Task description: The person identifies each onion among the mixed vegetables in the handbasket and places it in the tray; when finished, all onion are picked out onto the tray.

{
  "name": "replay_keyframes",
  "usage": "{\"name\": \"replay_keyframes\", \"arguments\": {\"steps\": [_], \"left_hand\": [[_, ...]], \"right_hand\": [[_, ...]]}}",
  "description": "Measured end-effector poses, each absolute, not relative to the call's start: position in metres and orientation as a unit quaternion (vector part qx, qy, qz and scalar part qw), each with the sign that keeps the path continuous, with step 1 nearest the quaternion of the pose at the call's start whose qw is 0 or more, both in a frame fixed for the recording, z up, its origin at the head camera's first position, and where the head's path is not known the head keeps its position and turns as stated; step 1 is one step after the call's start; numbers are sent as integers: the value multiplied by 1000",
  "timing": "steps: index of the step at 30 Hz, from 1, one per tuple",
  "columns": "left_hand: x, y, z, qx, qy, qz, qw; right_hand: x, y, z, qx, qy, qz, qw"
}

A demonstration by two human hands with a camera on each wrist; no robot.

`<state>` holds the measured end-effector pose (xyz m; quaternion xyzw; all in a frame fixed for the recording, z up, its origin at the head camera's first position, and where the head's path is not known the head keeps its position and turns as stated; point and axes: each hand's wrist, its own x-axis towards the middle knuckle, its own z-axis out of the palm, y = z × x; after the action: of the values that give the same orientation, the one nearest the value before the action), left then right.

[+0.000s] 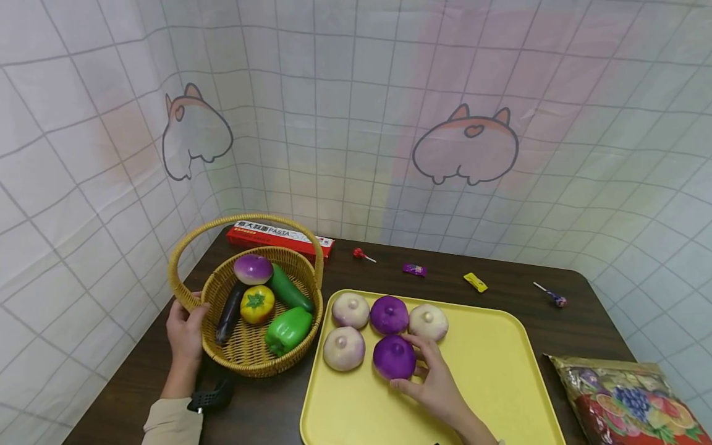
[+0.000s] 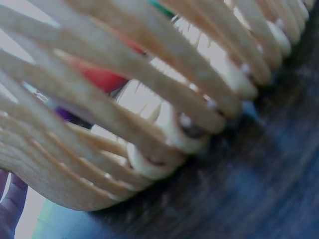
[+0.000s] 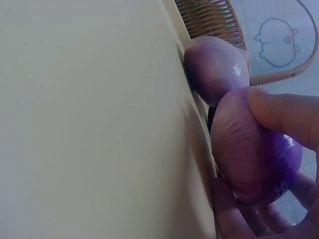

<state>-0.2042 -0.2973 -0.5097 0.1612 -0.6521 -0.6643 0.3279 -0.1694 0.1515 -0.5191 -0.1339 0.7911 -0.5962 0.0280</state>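
Observation:
My left hand (image 1: 186, 330) grips the wicker basket (image 1: 261, 371) at its left side, where the handle meets the rim. Inside lie a purple-and-white onion (image 1: 253, 269), an eggplant (image 1: 229, 315), a yellow pepper-like vegetable (image 1: 258, 304), a green pepper (image 1: 289, 330) and a cucumber (image 1: 289, 288). On the yellow tray (image 1: 478, 395), my right hand (image 1: 436, 383) holds a deep purple onion (image 1: 394, 357) between thumb and fingers. Several other onions sit close by, including a pale one (image 1: 343, 348) to its left and a purple one (image 1: 389, 315) behind it.
Behind the basket lies a red pasta box (image 1: 280, 238). A red lollipop (image 1: 360, 253), a purple candy (image 1: 414, 269), a yellow candy (image 1: 475, 282) and another lollipop (image 1: 556, 299) line the table's back. A fruit-printed bag (image 1: 628, 395) lies right of the tray.

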Motion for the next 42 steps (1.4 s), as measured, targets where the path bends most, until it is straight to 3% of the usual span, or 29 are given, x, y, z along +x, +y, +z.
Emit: {"name": "replay_keyframes", "arguments": {"steps": [42], "left_hand": [[-205, -299, -510, 178, -671, -649, 311]], "right_hand": [[-173, 151, -526, -185, 775, -604, -16]]}}
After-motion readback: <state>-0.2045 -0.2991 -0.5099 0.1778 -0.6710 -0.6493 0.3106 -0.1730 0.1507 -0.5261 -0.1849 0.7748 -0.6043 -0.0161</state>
